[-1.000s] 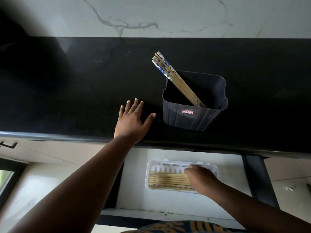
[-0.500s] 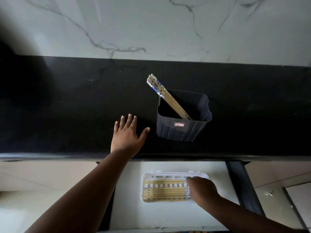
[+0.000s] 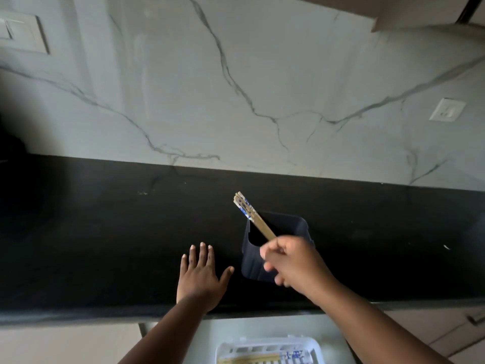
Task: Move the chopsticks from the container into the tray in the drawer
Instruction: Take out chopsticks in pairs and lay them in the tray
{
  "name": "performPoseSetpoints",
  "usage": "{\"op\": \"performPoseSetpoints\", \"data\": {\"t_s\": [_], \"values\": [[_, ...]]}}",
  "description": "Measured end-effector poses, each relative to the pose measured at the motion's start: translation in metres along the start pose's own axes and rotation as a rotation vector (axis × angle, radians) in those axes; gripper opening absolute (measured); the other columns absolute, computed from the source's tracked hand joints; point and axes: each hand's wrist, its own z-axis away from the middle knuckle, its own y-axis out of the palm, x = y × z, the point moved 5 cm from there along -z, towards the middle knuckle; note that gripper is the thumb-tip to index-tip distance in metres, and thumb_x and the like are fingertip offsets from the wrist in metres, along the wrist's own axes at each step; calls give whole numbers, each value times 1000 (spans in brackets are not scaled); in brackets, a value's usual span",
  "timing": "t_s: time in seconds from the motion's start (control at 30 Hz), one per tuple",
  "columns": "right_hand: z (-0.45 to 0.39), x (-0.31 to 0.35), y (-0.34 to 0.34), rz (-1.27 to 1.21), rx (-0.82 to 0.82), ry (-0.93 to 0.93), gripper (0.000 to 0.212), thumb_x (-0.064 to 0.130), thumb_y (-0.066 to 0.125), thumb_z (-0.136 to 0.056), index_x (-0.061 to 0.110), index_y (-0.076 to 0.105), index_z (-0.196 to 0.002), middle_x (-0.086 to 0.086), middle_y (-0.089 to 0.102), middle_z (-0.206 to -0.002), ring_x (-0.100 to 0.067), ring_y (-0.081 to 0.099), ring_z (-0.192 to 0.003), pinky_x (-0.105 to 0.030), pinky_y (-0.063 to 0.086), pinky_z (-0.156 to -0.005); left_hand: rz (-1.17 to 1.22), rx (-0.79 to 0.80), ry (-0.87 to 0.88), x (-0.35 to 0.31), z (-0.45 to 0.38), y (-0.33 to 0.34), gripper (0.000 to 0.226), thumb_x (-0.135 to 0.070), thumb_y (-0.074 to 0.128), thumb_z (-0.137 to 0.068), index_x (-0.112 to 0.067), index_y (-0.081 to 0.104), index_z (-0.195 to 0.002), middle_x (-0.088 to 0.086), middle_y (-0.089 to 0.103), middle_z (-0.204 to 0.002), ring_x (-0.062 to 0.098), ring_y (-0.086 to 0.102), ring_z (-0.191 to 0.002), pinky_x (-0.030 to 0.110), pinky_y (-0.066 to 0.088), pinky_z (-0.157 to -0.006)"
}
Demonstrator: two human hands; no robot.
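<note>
a: how far along was it?
b: some chopsticks already lay in the tray [image 3: 312,346] in the drawer; a bundle of chopsticks [image 3: 253,216] still leaned in the container [image 3: 299,224] on the bench [image 3: 105,232].
a: and the hands?
b: right hand [image 3: 296,264] pinched that bundle; left hand [image 3: 200,278] lay spread flat on the bench.

White grey-veined marble wall [image 3: 262,88] is rising behind the glossy black desk [image 3: 91,232], carrying a light switch plate [image 3: 19,32] upper left and socket [image 3: 447,109] right, pale cabinet fronts [image 3: 65,345] sitting below in dim light.
</note>
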Motion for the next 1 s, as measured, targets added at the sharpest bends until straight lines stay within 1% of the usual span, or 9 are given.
{"op": "performPoseSetpoints", "data": {"t_s": [0.07,0.13,0.33,0.43,0.63,0.73,0.83,0.93,1.0], "values": [[-17,28,-7,101,-154,-117,13,21,61,-84,24,71,-76,7,72,-67,-9,63,-53,-25,52,-54,7,-3,0,1,1,0,88,-72,14,-88,-16,4,-154,3,-2,-163,25,-12,-149,42,-7,-120],[-34,45,-7,282,-252,-184,10,28,62,-84,25,72,-83,9,74,-80,-11,67,-74,-25,49,-62,11,-5,0,1,1,0,88,-72,14,-88,-16,3,-154,3,-4,-163,24,-13,-149,41,-8,-120],[-81,56,28,432,-218,-205,32,41,69,-80,17,61,-100,-3,65,-102,-26,62,-95,-32,48,-75,32,-30,-10,1,0,0,87,-72,14,-88,-17,4,-154,2,-3,-163,22,-13,-149,41,-8,-120],[-88,53,38,538,-288,-209,30,35,66,-84,14,56,-103,-7,60,-108,-30,61,-99,-34,46,-74,39,-34,-18,1,-2,2,88,-73,13,-87,-18,5,-155,1,-2,-163,22,-12,-149,41,-7,-120],[-90,49,37,548,-362,-241,14,19,51,-94,11,55,-104,-8,60,-108,-30,61,-95,-36,46,-69,37,-45,-23,3,-3,4,89,-74,13,-86,-19,8,-155,1,1,-163,22,-10,-149,41,-6,-120],[-93,45,33,545,-353,-247,10,18,47,-94,14,53,-88,-9,61,-101,-32,60,-89,-33,35,-60,40,-49,-24,3,-3,4,89,-75,12,-85,-19,8,-155,1,1,-163,22,-10,-149,40,-6,-120],[-96,45,22,508,-344,-306,18,20,50,-93,16,45,-76,-8,62,-89,-32,59,-83,-31,30,-58,46,-59,-22,3,-3,3,90,-75,12,-85,-19,9,-155,1,2,-163,22,-9,-149,40,-5,-120],[-100,53,-8,309,-333,-314,16,21,62,-88,10,60,-78,-5,69,-81,-29,62,-77,-34,43,-61,52,-56,-22,3,-3,2,89,-76,13,-85,-20,10,-154,0,3,-163,22,-8,-149,40,-5,-120],[-100,59,-33,107,-316,-307,10,21,68,-85,14,66,-78,1,70,-74,-21,65,-71,-31,49,-67,60,-49,-23,3,-2,1,88,-75,15,-86,-20,12,-154,0,4,-163,21,-7,-149,39,-6,-120]]}}
